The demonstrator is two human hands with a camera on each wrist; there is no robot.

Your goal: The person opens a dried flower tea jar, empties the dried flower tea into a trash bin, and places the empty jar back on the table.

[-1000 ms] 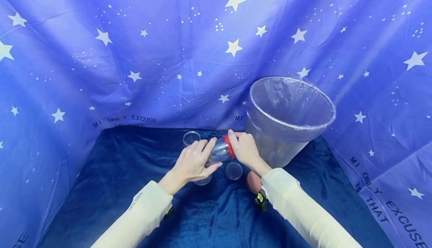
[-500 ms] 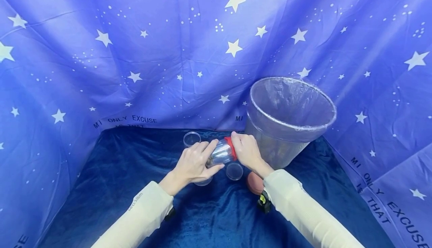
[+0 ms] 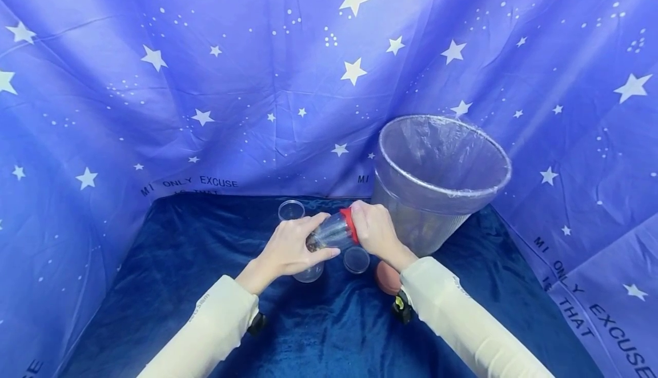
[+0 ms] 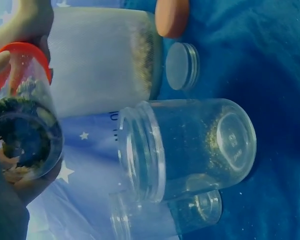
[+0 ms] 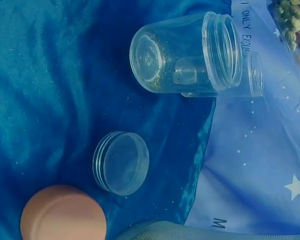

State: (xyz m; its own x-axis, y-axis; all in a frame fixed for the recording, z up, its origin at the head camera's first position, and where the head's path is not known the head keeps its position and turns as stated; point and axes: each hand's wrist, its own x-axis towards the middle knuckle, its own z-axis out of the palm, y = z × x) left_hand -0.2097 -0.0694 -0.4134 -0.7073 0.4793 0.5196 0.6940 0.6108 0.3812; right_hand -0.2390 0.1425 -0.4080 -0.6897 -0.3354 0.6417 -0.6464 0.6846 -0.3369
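Observation:
A clear jar (image 3: pixel 329 233) with a red lid (image 3: pixel 348 225) is held tilted above the cloth, lid end to the right. My left hand (image 3: pixel 288 245) grips its bottom end between thumb and fingers. My right hand (image 3: pixel 377 229) grips the red lid, fingers curled over the edge. Green and tan bits (image 5: pixel 292 20) show inside in the right wrist view. Below stands an open clear jar (image 4: pixel 190 145) with crumbs near its bottom; a smaller clear jar (image 4: pixel 205 207) stands behind it. A clear screw lid (image 5: pixel 122 162) lies nearby. My palms hide parts of the held jar.
A mesh waste bin (image 3: pixel 416 224) with a clear liner stands at the back right. Near my right wrist sits a round pinkish-brown object (image 3: pixel 386 278). Dark blue cloth (image 3: pixel 205 252) covers the table, and a starry curtain (image 3: pixel 247 81) surrounds it.
The held jar and right hand have shifted slightly right. My left fingers have slid back toward the jar's bottom, showing more of its side. The jars and lid on the cloth stay put.

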